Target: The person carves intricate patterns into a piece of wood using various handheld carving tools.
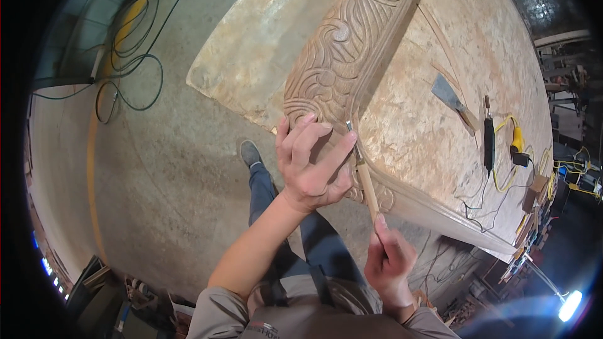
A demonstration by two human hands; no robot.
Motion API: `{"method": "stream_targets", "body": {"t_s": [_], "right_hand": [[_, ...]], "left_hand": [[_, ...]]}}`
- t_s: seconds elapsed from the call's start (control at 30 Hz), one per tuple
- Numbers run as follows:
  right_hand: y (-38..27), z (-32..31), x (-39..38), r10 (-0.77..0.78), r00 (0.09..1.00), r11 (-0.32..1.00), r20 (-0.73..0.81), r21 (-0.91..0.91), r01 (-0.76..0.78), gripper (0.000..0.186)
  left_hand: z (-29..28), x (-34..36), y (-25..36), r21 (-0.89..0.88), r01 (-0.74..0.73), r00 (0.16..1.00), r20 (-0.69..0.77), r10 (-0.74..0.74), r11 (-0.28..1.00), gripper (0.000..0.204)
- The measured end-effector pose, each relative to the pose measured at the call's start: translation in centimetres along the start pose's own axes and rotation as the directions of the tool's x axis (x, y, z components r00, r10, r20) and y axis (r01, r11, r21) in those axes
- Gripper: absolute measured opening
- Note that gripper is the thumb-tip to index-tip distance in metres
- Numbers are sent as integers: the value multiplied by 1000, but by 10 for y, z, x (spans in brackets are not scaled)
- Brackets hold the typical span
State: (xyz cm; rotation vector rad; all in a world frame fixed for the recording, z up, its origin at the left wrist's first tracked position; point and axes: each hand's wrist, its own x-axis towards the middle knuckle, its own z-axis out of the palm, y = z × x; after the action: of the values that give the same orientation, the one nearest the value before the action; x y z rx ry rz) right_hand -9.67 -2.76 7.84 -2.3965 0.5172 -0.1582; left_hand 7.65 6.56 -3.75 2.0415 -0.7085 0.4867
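A wooden-handled carving chisel (pixel 368 191) slants up over the edge of a brown wooden piece (pixel 339 44) carved with swirls. My right hand (pixel 391 260) is closed around the lower end of its handle. My left hand (pixel 314 166) rests across the near end of the carving, fingers bent and spaced apart. Its index fingertip presses on the metal blade just behind the tip, and the thumb lies close to the shank. The blade's bright end (pixel 349 125) shows past that fingertip. Part of the carving is hidden beneath my left hand.
The carved piece lies on a pale, rough-topped table (pixel 465 44). To the right are a flat scraper (pixel 446 92), a slim black corded tool (pixel 488 144) and a yellow connector (pixel 517 140). A dark cable (pixel 135 56) coils on the floor at left. A lit lamp (pixel 570 306) glows lower right.
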Motion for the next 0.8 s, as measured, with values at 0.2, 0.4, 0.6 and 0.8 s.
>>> {"method": "stream_targets", "body": {"t_s": [0.2, 0.4, 0.6, 0.8], "right_hand": [[3, 2, -2, -21, 1000, 1000, -22, 0, 21, 53], [2, -1, -3, -25, 1000, 999, -7, -23, 25, 53], [2, 3, -1, -34, 999, 999, -36, -13, 34, 48], [0, 2, -3, -15, 994, 1000, -110, -24, 12, 47]], "left_hand": [[-1, 0, -1, -19, -9, 1000, 9, 9, 1000, 40], [-2, -2, 0, -36, 8, 1000, 28, -7, 999, 39], [-1, -1, -1, -26, -5, 1000, 6, 5, 1000, 44], [-10, 10, 14, 63, 99, 989, 108, -106, 993, 56]]}}
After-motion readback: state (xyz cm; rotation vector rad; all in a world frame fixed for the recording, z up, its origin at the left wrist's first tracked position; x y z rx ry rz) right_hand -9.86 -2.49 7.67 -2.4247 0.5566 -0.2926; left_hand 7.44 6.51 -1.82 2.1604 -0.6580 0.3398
